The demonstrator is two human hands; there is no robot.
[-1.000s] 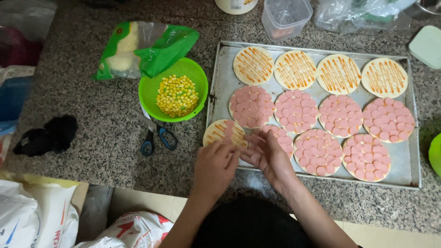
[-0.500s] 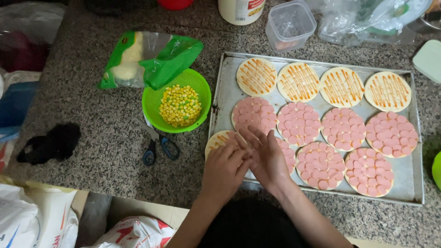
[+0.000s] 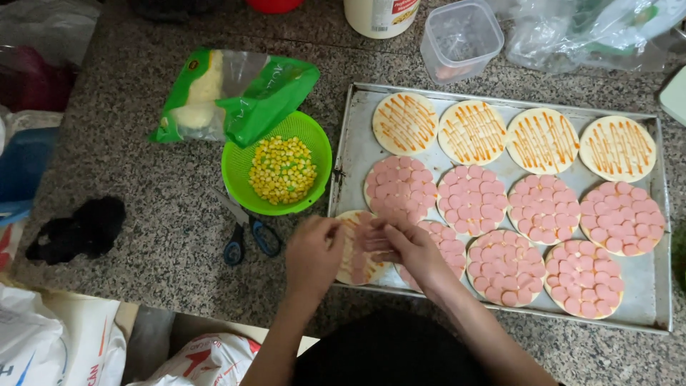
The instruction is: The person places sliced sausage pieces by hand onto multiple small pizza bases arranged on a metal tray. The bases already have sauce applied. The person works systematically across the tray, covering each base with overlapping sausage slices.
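Observation:
A metal baking tray (image 3: 661, 236) lies on the granite counter, filled with small round pizza bases. The far row has sauce stripes only; the others are covered with pink sausage slices. At the tray's near left corner lies a sauced base (image 3: 355, 261), partly topped. My left hand (image 3: 314, 254) hovers over its left edge, fingers pinched. My right hand (image 3: 414, 250) is beside it, holding a small stack of sausage slices (image 3: 373, 236) over that base.
A green colander of corn kernels (image 3: 282, 168) stands left of the tray, with a green bag of cheese (image 3: 229, 93) behind it. Blue-handled scissors (image 3: 246, 239) lie near the colander. A clear plastic tub (image 3: 461, 36) and plastic bags sit at the back.
Both hands have stayed over the near left base, working close together. The camera has shifted slightly, so the tray sits a little lower in view.

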